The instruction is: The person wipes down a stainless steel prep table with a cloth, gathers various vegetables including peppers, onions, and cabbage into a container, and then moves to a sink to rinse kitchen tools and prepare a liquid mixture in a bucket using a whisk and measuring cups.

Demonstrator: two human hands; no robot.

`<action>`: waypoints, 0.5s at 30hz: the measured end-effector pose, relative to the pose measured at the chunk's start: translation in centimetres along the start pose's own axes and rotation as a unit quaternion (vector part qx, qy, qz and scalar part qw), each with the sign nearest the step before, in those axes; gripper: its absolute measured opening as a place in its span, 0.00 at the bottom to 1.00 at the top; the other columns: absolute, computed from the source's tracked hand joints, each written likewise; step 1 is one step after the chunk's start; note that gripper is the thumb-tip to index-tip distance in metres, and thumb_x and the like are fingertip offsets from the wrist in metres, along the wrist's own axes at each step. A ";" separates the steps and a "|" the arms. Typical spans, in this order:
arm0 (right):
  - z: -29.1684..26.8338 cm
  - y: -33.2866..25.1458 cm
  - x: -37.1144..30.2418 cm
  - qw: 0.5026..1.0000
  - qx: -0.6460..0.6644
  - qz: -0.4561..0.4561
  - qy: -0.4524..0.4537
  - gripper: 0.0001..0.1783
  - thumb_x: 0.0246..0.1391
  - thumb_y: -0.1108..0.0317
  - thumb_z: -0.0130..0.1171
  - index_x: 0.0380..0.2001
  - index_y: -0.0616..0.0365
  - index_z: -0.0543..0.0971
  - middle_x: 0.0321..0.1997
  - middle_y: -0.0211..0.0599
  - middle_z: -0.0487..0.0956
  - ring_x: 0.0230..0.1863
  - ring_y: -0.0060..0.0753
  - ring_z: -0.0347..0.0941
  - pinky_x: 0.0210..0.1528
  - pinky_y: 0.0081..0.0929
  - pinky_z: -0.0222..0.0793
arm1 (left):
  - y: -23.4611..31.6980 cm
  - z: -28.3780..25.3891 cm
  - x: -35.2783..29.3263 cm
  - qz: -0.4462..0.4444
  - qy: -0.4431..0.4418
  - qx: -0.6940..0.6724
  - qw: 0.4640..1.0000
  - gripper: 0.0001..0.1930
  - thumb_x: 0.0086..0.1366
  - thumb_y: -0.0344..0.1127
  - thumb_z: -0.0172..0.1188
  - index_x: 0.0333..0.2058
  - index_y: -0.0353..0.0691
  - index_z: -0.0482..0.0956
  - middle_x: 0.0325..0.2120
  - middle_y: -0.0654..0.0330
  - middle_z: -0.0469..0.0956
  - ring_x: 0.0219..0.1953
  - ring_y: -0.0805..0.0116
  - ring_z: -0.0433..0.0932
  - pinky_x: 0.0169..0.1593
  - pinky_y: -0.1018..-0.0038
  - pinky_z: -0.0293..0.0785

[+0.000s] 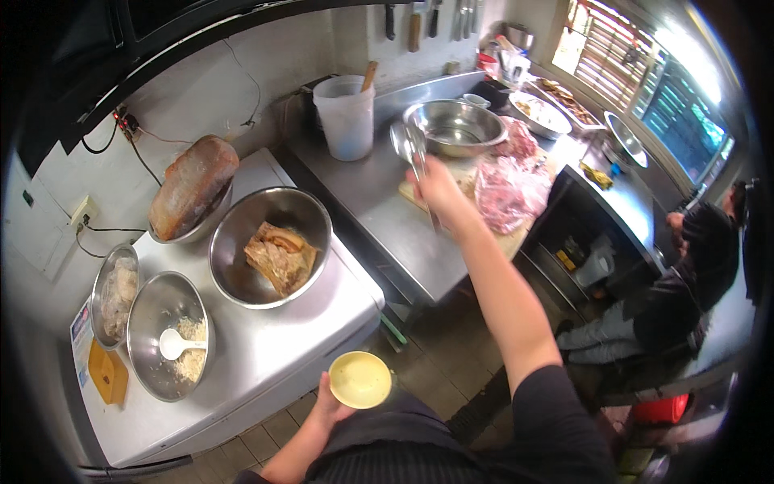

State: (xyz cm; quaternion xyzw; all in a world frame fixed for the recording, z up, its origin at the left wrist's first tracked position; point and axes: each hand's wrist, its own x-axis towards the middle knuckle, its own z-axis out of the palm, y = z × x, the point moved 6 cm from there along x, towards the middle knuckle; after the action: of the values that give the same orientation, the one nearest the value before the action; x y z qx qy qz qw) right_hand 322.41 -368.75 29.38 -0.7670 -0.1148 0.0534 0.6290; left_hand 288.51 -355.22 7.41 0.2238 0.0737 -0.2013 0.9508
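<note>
My left hand [324, 403] is closed on the side of a small yellow bowl [360, 379], held level in front of my body; nothing heaped shows inside it. Stretched out over the steel counter, my right hand [442, 192] grips shiny metal tongs [409, 143], their rounded heads raised beside a large steel basin [455, 129]. Just right of that hand, raw meat in clear plastic [508, 194] lies on a cutting board [516, 238]. To the left, a steel mixing bowl [314, 218] on the white chest top holds a browned chunk of meat [280, 256].
On the white top [266, 339] stand a steel bowl [145, 323] with rice and a white paddle, a large frozen block [193, 185] in a bowl, and a bagged item [121, 294]. A white bucket [343, 129] stands on the counter. Another person [685, 282] is at the right.
</note>
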 end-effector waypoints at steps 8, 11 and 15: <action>7.1 -6.0 26.4 0.984 0.108 0.059 -0.126 0.15 0.51 0.76 0.50 0.44 0.68 0.68 0.38 0.46 0.71 0.33 0.43 0.75 0.32 0.36 0.80 | 2.9 3.1 8.0 0.041 0.021 0.065 0.997 0.44 0.54 0.65 0.53 0.59 0.37 0.55 0.57 0.51 0.62 0.58 0.55 0.63 0.59 0.57 0.60; 8.8 -7.4 26.0 0.958 0.229 0.073 -0.158 0.16 0.52 0.73 0.49 0.43 0.71 0.66 0.39 0.49 0.69 0.36 0.46 0.75 0.34 0.42 0.79 | 5.7 3.4 10.4 0.061 0.027 0.063 0.996 0.43 0.56 0.64 0.52 0.60 0.36 0.54 0.57 0.51 0.61 0.58 0.56 0.62 0.60 0.59 0.59; 4.8 -4.4 28.5 0.994 0.038 -0.022 -0.102 0.27 0.51 0.59 0.56 0.44 0.73 0.63 0.46 0.56 0.66 0.34 0.46 0.75 0.32 0.40 0.78 | 8.4 4.5 14.3 0.083 0.024 0.046 0.995 0.42 0.57 0.62 0.52 0.60 0.37 0.53 0.57 0.52 0.61 0.59 0.57 0.61 0.61 0.60 0.58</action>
State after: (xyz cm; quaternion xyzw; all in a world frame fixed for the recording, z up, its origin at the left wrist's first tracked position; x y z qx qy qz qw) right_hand 348.47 -356.41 34.51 -0.7305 -0.1930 0.1225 0.6435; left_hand 305.20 -355.43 11.46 0.2774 0.0685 -0.1192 0.9509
